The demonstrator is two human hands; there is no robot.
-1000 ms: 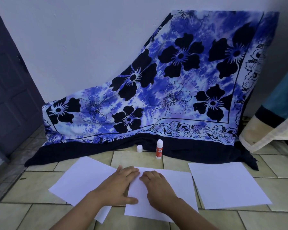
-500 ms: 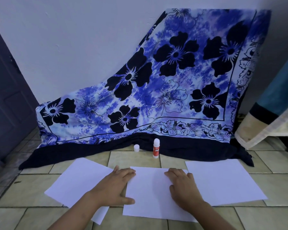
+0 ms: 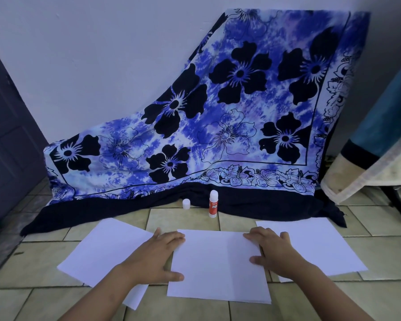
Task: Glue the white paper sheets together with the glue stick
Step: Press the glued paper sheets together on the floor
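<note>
Three white paper sheets lie on the tiled floor: a left sheet (image 3: 104, 253), a middle sheet (image 3: 218, 267) and a right sheet (image 3: 315, 246). My left hand (image 3: 156, 257) lies flat on the middle sheet's left edge, partly over the left sheet. My right hand (image 3: 273, 250) presses flat where the middle sheet's right edge meets the right sheet. Both hands have spread fingers and hold nothing. The glue stick (image 3: 213, 204), white and red, stands upright and uncapped behind the sheets. Its white cap (image 3: 186, 203) stands to its left.
A blue floral cloth (image 3: 218, 123) drapes from the wall onto the floor behind the glue stick. A dark door (image 3: 7, 135) is at the left. A cloth-covered piece of furniture (image 3: 375, 158) with a dark leg stands at the right.
My right hand slid to the right across the middle sheet, from its centre to its right edge. My left hand stayed at the left edge.
</note>
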